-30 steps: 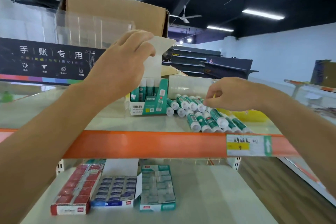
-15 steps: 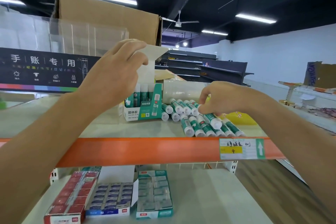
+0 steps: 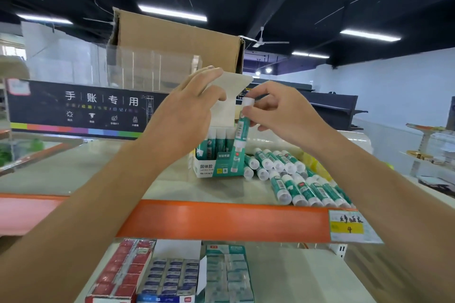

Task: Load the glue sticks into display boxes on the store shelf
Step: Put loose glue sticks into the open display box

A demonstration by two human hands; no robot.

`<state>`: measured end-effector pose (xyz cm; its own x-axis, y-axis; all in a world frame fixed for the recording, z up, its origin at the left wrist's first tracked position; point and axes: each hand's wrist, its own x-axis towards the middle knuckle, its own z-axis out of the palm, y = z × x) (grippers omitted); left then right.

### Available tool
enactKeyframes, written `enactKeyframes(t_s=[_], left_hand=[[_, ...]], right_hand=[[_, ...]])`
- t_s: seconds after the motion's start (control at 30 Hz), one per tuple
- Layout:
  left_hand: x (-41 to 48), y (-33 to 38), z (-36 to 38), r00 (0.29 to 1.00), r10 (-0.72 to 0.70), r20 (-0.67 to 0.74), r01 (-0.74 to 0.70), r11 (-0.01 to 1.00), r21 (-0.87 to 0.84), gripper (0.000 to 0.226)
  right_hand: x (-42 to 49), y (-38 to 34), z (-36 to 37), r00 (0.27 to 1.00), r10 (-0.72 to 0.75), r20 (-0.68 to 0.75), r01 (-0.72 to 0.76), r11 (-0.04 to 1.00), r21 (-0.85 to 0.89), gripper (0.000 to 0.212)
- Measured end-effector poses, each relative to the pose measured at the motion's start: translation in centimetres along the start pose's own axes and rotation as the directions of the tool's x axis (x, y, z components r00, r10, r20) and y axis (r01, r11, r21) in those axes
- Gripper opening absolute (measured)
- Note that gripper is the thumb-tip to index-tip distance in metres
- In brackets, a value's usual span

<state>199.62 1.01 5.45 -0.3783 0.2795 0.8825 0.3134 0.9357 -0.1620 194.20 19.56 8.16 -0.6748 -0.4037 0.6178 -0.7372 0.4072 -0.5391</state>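
Note:
A green-and-white display box (image 3: 213, 166) stands on the upper shelf with several glue sticks upright inside. My left hand (image 3: 189, 110) pinches its raised white lid flap (image 3: 232, 88) and holds it back. My right hand (image 3: 278, 110) grips one green glue stick (image 3: 241, 128) near its white cap, upright, directly above the box's right side. A pile of loose glue sticks (image 3: 295, 179) lies on the shelf just right of the box.
A big open cardboard carton (image 3: 177, 42) stands behind the box, with a clear plastic roll (image 3: 275, 141) beside it. An orange shelf rail (image 3: 221, 219) carries a price label (image 3: 349, 226). Boxes of erasers (image 3: 172, 275) sit on the lower shelf.
My right hand has picked one glue stick from the pile and lifted it up and left, over the display box. My left hand keeps the lid flap held back.

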Motion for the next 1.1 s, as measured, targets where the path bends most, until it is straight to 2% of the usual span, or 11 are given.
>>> enactKeyframes(t_s=[0.1,0.27,0.4,0.5,0.57,0.67,1.1], left_hand=[[0.1,-0.4,0.1,1.000,0.006,-0.028,-0.006,1.000,0.000,0.030],[0.2,-0.8,0.0,1.000,0.018,-0.020,-0.018,1.000,-0.004,0.027],[0.3,-0.7,-0.4,1.000,0.021,-0.017,-0.021,1.000,0.003,0.022],[0.3,-0.6,-0.7,1.000,0.031,0.000,-0.031,0.999,-0.015,0.029],[0.3,-0.6,-0.7,1.000,0.015,0.014,-0.014,1.000,-0.026,0.023],[0.4,-0.7,-0.4,1.000,0.009,0.005,-0.008,1.000,-0.028,0.028],[0.3,-0.4,-0.3,1.000,0.003,-0.023,-0.003,1.000,-0.013,0.028]], right_hand=[[0.8,-0.2,1.1,0.999,-0.049,-0.018,0.048,0.999,-0.013,0.023],[1.2,-0.4,2.9,0.995,-0.092,0.040,0.097,0.984,-0.150,0.023],[1.5,0.0,4.2,0.989,-0.110,0.101,0.130,0.968,-0.213,0.021],[1.6,0.1,4.7,0.987,-0.110,0.120,0.137,0.959,-0.246,0.022],[1.6,0.2,5.0,0.986,-0.111,0.125,0.142,0.952,-0.272,0.022],[1.6,0.4,5.3,0.983,-0.114,0.143,0.151,0.946,-0.286,0.021],[1.6,0.8,6.3,0.998,-0.063,0.021,0.066,0.939,-0.338,0.028]])
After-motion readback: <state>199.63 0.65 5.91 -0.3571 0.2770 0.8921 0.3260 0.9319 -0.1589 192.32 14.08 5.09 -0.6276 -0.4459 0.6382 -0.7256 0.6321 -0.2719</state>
